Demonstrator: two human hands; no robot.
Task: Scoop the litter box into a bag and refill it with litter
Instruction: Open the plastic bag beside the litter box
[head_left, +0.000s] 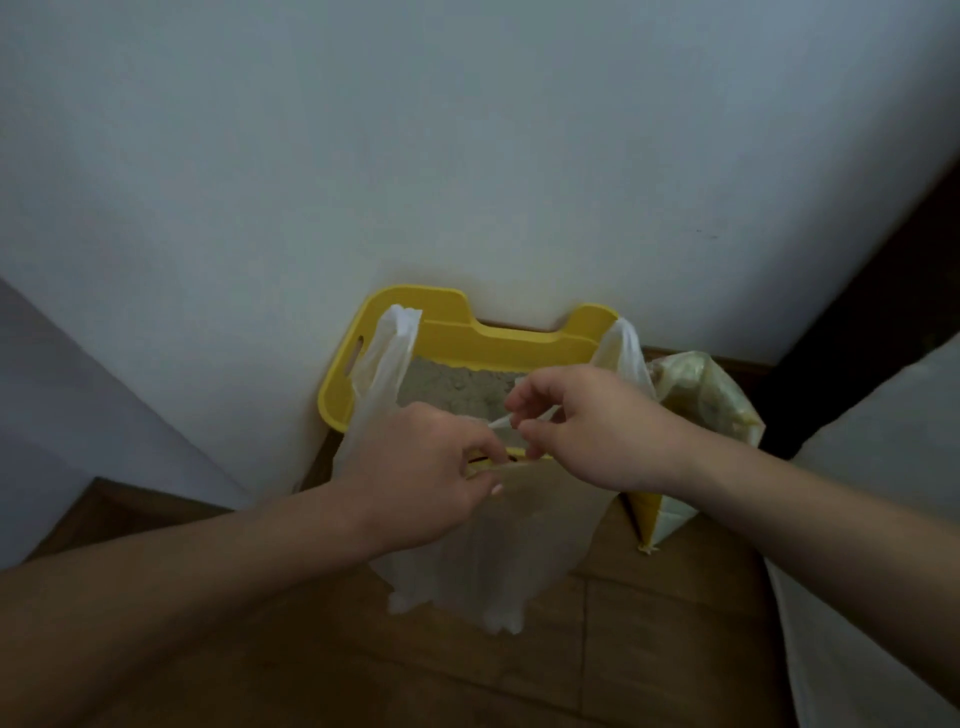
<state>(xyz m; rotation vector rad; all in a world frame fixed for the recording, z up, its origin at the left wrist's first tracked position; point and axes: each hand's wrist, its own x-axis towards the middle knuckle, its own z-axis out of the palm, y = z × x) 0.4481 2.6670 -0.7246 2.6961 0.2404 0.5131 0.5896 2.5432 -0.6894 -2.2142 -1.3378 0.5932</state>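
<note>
**A:** Where's the litter box?

**B:** The litter box (452, 332) is on the wooden floor (519, 675), backed against the pale, smooth wall (467, 156). It's glossy yellow plastic with rounded corners. The back rim has a dip in it, and a slot handle is cut into the left side

**A:** What's in it?

**B:** Grey litter (447, 384), coarse and grainy. Only the far part shows

**A:** Why only that?

**B:** A plastic bag (519, 551) is held up in front and covers the near side. It's thin, translucent white film, the vest kind. One handle loop stands up at the left and one at the right, and the wrinkled bottom hangs down towards the floor

**A:** And the hands?

**B:** Both grip the bag's top edge, close together. The left hand (431, 467) has its fingers curled, pinching the film against the thumb. The right hand (597, 431) nips a thin twisted strip between thumb and forefinger, with the other fingers loosely bent

**A:** Anything else nearby?

**B:** A crinkled sack (696, 395) in yellow and white, open at the top. It stands on the floor just right of the box, partly behind the right wrist
</note>
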